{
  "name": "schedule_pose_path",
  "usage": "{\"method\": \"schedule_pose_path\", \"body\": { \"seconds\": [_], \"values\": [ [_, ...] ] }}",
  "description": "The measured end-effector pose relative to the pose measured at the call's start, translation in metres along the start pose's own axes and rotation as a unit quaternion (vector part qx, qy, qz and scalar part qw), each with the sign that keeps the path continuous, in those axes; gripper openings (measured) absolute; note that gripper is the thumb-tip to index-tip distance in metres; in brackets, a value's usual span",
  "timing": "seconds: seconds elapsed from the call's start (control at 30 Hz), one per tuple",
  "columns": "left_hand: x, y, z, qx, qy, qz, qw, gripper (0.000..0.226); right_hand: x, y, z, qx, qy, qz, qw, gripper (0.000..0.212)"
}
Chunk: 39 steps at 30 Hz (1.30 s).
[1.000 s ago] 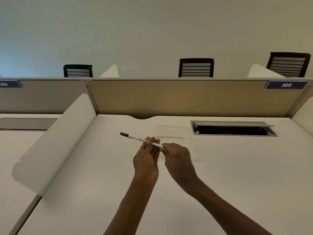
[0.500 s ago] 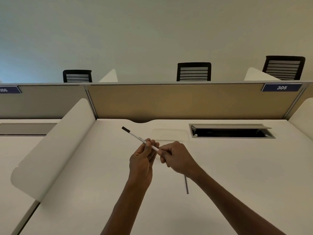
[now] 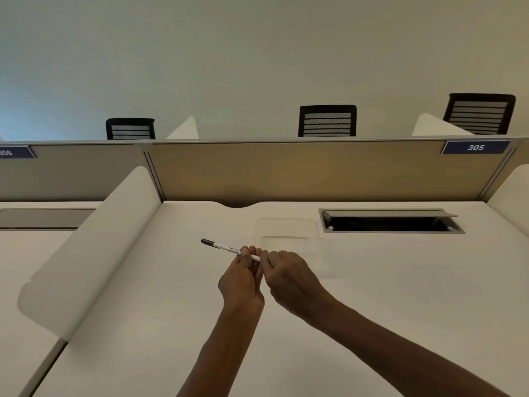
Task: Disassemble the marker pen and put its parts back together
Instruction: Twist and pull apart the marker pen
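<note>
While both hands meet above the white table (image 3: pixel 400 296), they hold the marker pen (image 3: pixel 221 247) up in the air. The pen is long and thin, white with a dark end. Its long side runs from the hands out to the left and a bit away from the person, and the dark end points that way. The left hand (image 3: pixel 242 277) has its fingers closed around the middle of the pen. The right hand (image 3: pixel 289 277) is curled tight at the pen's other end, just right of the left hand and touching it. That end is hidden by the fingers, so what the right hand pinches there is hard to see
</note>
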State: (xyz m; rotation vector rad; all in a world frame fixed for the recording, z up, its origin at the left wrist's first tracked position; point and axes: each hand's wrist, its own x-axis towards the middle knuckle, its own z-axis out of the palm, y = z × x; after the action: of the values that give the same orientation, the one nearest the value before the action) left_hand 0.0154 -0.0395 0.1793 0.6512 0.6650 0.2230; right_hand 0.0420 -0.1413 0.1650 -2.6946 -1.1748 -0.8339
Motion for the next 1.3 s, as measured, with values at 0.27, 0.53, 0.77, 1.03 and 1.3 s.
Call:
{"method": "schedule_pose_path", "body": {
  "seconds": [0.27,0.53,0.77,1.03,1.3],
  "values": [
    [0.003,0.000,0.003,-0.012,0.018,0.003,1.000,0.011,0.002,0.009,0.005,-0.085,-0.004,-0.096,0.992,0.023],
    [0.007,0.005,0.000,-0.035,-0.042,0.020,0.998,0.017,0.020,0.006,-0.010,0.315,-0.069,0.192,0.927,0.027],
    [0.009,0.007,-0.005,-0.031,-0.053,0.040,0.997,0.019,0.011,0.008,-0.020,0.561,-0.139,0.463,0.673,0.047],
    [0.002,0.001,-0.007,-0.029,-0.067,0.044,0.996,0.021,-0.001,0.003,-0.020,0.639,-0.060,0.465,0.609,0.032],
    [-0.001,0.000,-0.007,-0.032,-0.069,0.041,0.996,0.022,-0.011,0.005,-0.024,0.598,-0.007,0.417,0.684,0.011]
  ]
}}
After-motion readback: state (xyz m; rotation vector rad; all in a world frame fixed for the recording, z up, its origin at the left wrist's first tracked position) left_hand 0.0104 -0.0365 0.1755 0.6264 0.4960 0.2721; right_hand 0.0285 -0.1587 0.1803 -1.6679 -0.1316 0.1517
